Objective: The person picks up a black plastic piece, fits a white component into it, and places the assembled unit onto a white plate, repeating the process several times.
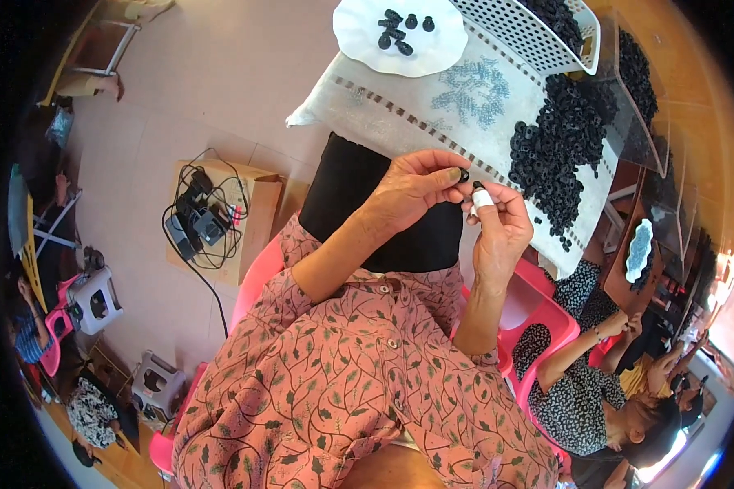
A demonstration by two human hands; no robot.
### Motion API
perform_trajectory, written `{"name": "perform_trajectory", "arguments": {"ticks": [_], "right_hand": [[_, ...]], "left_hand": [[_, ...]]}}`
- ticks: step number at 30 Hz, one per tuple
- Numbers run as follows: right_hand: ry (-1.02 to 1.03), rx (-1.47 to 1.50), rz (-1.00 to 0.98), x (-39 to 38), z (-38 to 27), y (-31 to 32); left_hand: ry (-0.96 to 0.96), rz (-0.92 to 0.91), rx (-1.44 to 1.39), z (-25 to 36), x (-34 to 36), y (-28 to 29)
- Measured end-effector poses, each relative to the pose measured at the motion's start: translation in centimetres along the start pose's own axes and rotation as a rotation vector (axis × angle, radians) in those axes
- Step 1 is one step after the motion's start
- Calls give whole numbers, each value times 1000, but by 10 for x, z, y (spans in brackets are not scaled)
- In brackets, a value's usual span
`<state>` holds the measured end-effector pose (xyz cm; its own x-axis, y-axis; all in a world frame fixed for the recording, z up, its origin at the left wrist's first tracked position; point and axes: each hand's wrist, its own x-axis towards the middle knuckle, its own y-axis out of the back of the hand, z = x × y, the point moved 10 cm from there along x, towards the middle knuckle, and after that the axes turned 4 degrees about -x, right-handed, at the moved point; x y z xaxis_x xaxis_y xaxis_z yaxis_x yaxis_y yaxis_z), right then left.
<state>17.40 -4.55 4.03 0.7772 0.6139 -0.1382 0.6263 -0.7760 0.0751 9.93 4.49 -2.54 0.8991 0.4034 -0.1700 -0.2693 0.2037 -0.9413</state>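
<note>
The left hand [412, 191] pinches a small black part [464, 174] between its thumb and finger. The right hand [504, 228] is just beside it, with its fingers closed around a dark piece [477, 186]; a white band [482, 200] shows there. I cannot tell if the two pieces touch. Both hands are above the black cloth [342, 183] on the lap, near the table [367, 114], where a black heap [559, 155] lies beside a white basket [530, 47] and a plate [352, 33].

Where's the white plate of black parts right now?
The plate is at the top centre of the head view, on the table, just left of the white basket.
</note>
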Motion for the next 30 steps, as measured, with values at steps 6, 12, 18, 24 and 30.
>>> {"name": "perform_trajectory", "arguments": {"ticks": [6, 12, 18, 24, 30], "right_hand": [[11, -37, 16, 1, -2, -1], [10, -61, 24, 1, -4, -3], [22, -92, 46, 0, -3, -3], [68, -135, 75, -2, -4, -5], [80, -153, 87, -3, -9, -7]], "left_hand": [[-15, -5, 30, 2, 0, -3], [-19, 24, 83, 1, 0, -2], [-35, 23, 116, 2, -1, -2], [-50, 12, 135, 2, 0, -1], [-85, 27, 264, 9, -2, -5]]}}
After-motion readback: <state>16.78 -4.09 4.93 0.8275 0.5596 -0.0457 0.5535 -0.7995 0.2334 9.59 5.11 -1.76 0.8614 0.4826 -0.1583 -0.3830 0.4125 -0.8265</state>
